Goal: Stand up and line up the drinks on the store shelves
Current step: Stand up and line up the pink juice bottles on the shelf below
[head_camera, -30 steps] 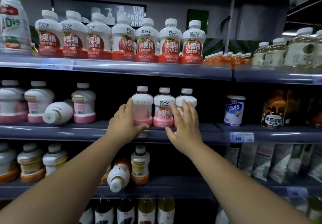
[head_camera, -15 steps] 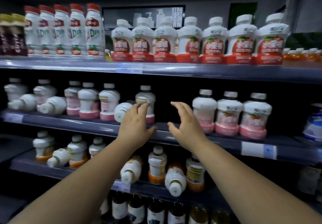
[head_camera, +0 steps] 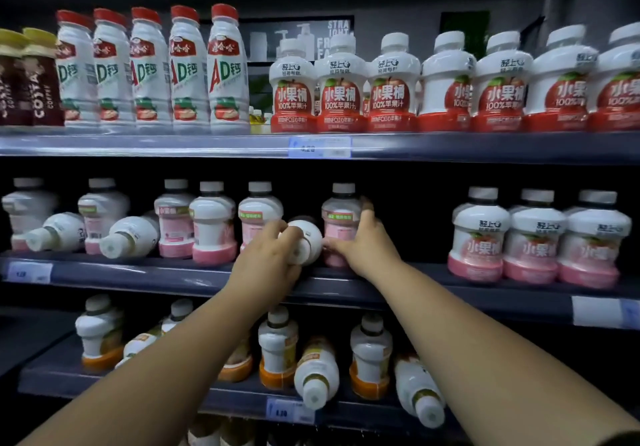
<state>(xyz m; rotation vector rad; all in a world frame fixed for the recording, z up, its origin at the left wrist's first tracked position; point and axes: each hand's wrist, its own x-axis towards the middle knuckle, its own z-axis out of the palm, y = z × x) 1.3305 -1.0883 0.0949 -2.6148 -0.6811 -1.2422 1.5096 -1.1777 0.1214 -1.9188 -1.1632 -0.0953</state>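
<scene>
On the middle shelf (head_camera: 138, 270), my left hand (head_camera: 265, 260) grips a fallen white bottle (head_camera: 308, 241) that lies on its side, cap toward me. Just to its right, my right hand (head_camera: 363, 248) holds an upright pink-based bottle (head_camera: 341, 213), fingers wrapped round its right side. Left of them stand several upright pink bottles (head_camera: 213, 223), and two more fallen ones (head_camera: 130, 237) (head_camera: 57, 232) lie further left. Three upright pink bottles (head_camera: 536, 237) form a neat row at the right.
The top shelf (head_camera: 173, 145) carries lined-up red-capped AD bottles (head_camera: 188, 71), red apple-juice bottles (head_camera: 391, 85) and brown coffee bottles (head_camera: 31, 78). The lower shelf (head_camera: 239, 395) has orange-based bottles, some upright (head_camera: 278, 348), two fallen (head_camera: 317, 373) (head_camera: 419, 390). A gap lies between my right hand and the right trio.
The view swung left along the shelves. Both hands left the three right-hand pink bottles, moved left, and now grasp the fallen bottle and the upright one beside it.
</scene>
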